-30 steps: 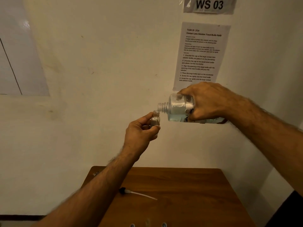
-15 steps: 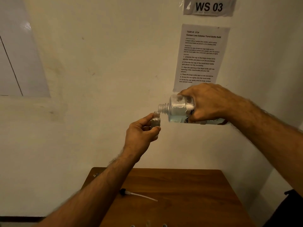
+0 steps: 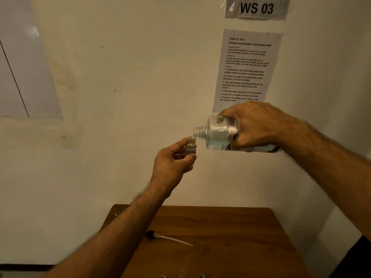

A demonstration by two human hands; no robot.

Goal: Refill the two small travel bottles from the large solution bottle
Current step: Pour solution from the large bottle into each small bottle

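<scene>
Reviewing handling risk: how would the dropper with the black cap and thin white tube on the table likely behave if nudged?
The dropper looks very light, so it would probably skid easily on the smooth wooden table. Its round cap suggests it may roll. The thin tube likely flexes.

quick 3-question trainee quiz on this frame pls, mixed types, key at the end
1. True or false: the large solution bottle still has its cap on.
2. Which hand holds the small travel bottle? A) left hand B) right hand C) neither
3. Fill in: the dropper pipette lies on the ____.

Key: 1 false, its threaded neck is bare. 2 A. 3 wooden table.
</scene>
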